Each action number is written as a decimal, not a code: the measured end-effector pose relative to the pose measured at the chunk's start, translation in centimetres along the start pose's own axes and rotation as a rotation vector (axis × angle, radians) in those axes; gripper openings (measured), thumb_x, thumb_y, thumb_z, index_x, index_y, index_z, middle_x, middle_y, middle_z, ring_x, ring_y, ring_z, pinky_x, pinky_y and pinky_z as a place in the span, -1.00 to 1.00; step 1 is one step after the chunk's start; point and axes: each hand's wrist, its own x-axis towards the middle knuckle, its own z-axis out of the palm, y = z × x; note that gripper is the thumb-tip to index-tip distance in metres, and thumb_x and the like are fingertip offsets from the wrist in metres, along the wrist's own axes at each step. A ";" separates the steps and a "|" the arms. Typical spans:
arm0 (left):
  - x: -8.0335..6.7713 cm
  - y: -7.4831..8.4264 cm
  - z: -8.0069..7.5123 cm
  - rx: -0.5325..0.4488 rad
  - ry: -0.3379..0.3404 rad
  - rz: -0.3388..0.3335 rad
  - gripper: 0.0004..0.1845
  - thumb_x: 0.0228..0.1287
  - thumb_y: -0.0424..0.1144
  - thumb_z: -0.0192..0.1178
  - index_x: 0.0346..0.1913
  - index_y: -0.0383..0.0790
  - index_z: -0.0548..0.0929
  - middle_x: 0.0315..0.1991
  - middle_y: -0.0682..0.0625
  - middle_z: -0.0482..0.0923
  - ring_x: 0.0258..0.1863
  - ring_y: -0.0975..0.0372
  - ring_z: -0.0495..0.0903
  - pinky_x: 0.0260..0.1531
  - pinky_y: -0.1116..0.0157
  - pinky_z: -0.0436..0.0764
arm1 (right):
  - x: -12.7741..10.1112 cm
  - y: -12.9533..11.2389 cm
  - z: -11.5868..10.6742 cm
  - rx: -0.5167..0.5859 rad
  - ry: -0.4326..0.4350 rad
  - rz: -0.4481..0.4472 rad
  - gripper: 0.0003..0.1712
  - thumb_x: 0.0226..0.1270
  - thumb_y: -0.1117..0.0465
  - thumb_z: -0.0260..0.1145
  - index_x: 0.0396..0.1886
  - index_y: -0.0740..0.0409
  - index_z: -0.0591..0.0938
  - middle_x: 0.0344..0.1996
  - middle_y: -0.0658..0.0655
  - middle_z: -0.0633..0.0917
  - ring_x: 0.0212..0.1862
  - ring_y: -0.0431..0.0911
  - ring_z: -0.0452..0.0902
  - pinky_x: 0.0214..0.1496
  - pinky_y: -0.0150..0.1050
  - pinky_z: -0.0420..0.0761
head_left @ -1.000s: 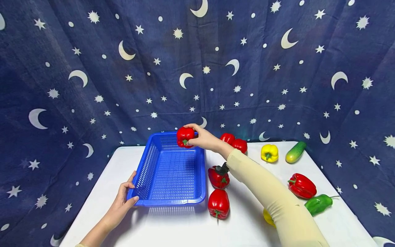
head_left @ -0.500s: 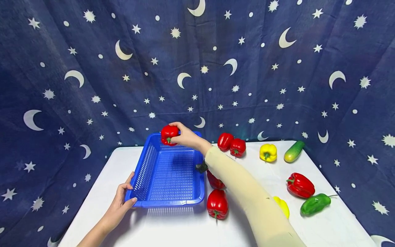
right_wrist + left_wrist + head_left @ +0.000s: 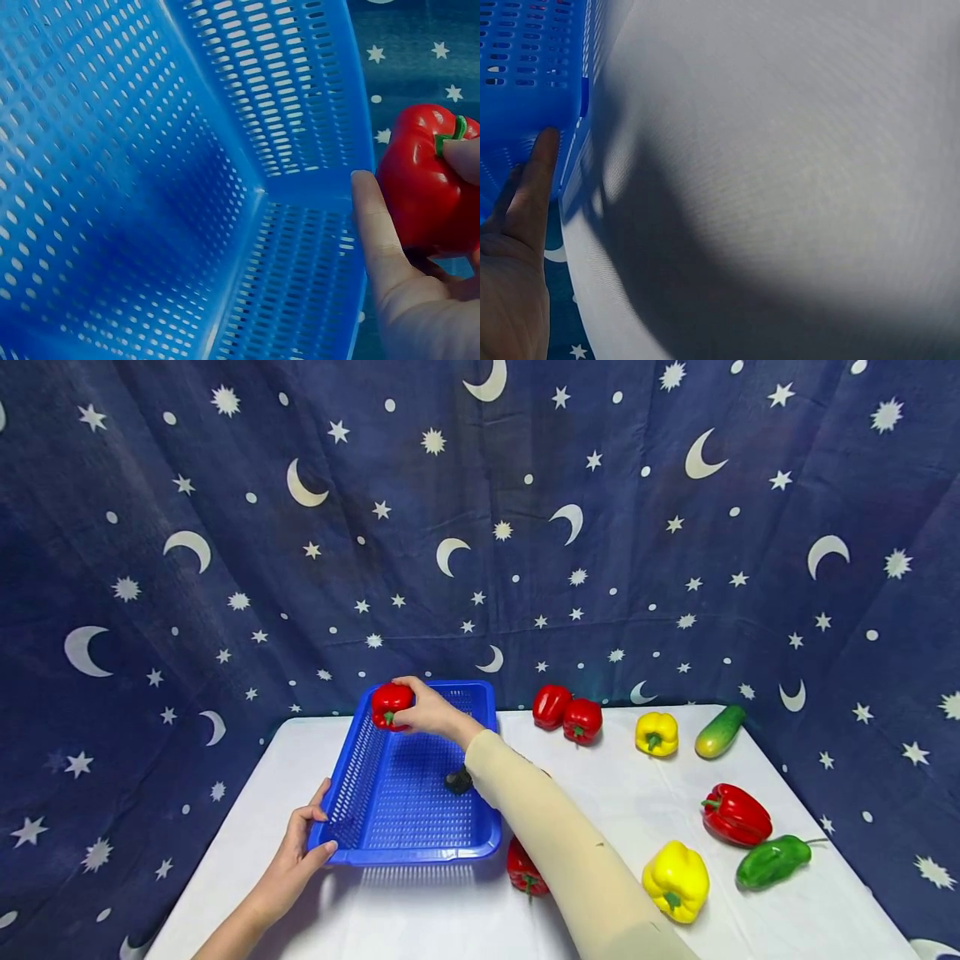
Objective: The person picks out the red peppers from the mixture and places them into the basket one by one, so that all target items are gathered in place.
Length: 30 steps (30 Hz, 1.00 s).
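A red bell pepper (image 3: 392,703) with a green stem is held in my right hand (image 3: 429,707), up near the rim at the far left of a blue plastic basket (image 3: 420,855). The right wrist view shows the thumb on one side of the pepper (image 3: 424,191) and a finger (image 3: 377,236) along its other side, beside the basket wall (image 3: 300,262). My left hand (image 3: 295,852) grips the basket's near left corner, thumb at the front rim and fingers at the left side. In the left wrist view one finger of this hand (image 3: 521,240) lies along the blue plastic.
Two red peppers (image 3: 567,713) lie right of the basket at the back; another (image 3: 525,870) is partly behind the right sleeve. Farther right are yellow peppers (image 3: 677,882), a green-yellow cucumber-like vegetable (image 3: 720,732), a red pepper (image 3: 738,815) and a green pepper (image 3: 774,862). A starry curtain (image 3: 480,527) hangs behind.
My right hand has carried the red bell pepper leftward along the back of the basket, lately a little lower. My left hand has stayed on the basket corner.
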 end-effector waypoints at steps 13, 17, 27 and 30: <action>0.1 0.2 0.1 0.035 0.018 0.006 -0.61 0.24 -0.50 0.02 0.03 -0.35 0.08 0.48 -0.02 -0.29 0.43 0.15 -0.26 0.17 0.60 0.01 | 1.3 2.9 1.4 -0.056 0.096 0.074 -0.09 -0.05 0.45 0.37 0.34 0.10 0.18 0.13 0.21 0.38 -0.03 0.08 0.45 -0.33 -0.19 0.63; 0.0 0.2 0.2 0.042 0.017 0.004 -0.60 0.25 -0.49 0.01 0.03 -0.34 0.07 0.48 -0.01 -0.29 0.43 0.19 -0.26 0.17 0.61 0.01 | 1.3 3.2 1.6 -0.075 0.086 0.092 -0.09 -0.04 0.47 0.36 0.34 0.11 0.19 0.13 0.22 0.39 -0.03 0.09 0.44 -0.30 -0.16 0.62; 0.0 0.0 0.3 0.058 0.027 -0.048 -0.61 0.29 -0.43 0.01 0.03 -0.33 0.07 0.48 0.04 -0.29 0.43 0.27 -0.26 0.16 0.63 0.00 | 1.6 4.6 2.0 -0.145 0.115 0.140 -0.08 -0.01 0.43 0.41 0.36 0.03 0.21 0.18 0.21 0.39 -0.02 0.07 0.47 -0.31 -0.22 0.62; 0.0 0.0 0.3 0.067 0.032 -0.059 -0.62 0.30 -0.42 0.01 0.04 -0.32 0.06 0.48 0.05 -0.29 0.43 0.28 -0.25 0.16 0.63 -0.01 | 1.8 4.9 2.1 -0.181 0.113 0.139 -0.08 -0.01 0.40 0.43 0.36 0.03 0.21 0.19 0.20 0.39 -0.01 0.06 0.47 -0.32 -0.25 0.62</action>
